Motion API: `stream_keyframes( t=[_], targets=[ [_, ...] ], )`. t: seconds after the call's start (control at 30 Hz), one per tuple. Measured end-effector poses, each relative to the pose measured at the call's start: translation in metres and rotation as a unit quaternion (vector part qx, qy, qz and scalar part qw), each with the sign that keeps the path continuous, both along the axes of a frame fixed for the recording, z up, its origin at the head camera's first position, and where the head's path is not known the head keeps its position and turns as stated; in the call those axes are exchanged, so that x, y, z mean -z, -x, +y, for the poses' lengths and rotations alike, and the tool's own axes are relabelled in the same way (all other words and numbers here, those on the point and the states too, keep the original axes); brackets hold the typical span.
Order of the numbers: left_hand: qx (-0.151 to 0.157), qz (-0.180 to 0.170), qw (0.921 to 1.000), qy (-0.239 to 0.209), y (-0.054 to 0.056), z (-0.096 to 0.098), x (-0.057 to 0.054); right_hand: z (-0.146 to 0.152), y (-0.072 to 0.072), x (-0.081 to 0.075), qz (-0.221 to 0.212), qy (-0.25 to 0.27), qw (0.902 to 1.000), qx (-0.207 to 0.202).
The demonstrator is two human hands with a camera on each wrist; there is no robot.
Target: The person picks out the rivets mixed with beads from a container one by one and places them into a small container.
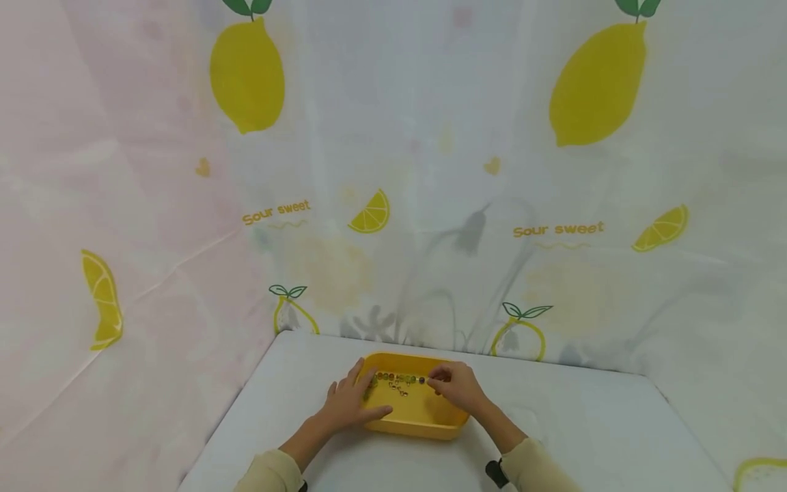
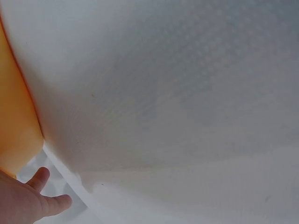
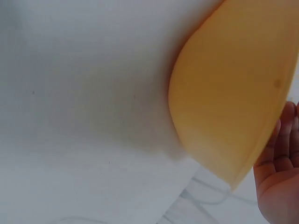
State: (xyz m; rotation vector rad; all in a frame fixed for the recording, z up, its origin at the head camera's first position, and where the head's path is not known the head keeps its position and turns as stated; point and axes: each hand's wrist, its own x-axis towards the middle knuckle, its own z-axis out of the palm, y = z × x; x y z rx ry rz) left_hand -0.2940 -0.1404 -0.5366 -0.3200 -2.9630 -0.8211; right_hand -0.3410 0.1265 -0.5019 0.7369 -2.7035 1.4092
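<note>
A yellow tray holds a row of small round beads, green, brown and dark, strung in a nearly straight line. Below that row lie several loose amber-coloured beads. My left hand rests over the tray's left side with fingers spread; its index finger reaches the row's left end and its thumb crosses the near rim. Over the right part of the tray, my right hand has bent fingers, and its thumb and fingertip pinch the bead string beside a dark bead. The tray wall hides part of the right fingers in the right wrist view.
The tray stands on a white table. Behind the table hangs a pale curtain printed with lemons and flower shapes. A faint, clear flat object lies by the right forearm. Light sleeves and dark wrist straps show at both arms.
</note>
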Motion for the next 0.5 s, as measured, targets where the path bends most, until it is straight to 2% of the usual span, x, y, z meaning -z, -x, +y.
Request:
stream_keyframes(
  t=[0.27,0.5],
  targets=[
    [0.001,0.008,1.0000,0.005,0.000,-0.001,-0.002,0.012,0.002,-0.009,-0.008,0.006,0.9999,0.010],
    [0.006,0.002,1.0000,0.005,0.001,-0.005,-0.002,0.025,0.007,-0.016,-0.014,0.020,0.9989,0.040]
  ],
)
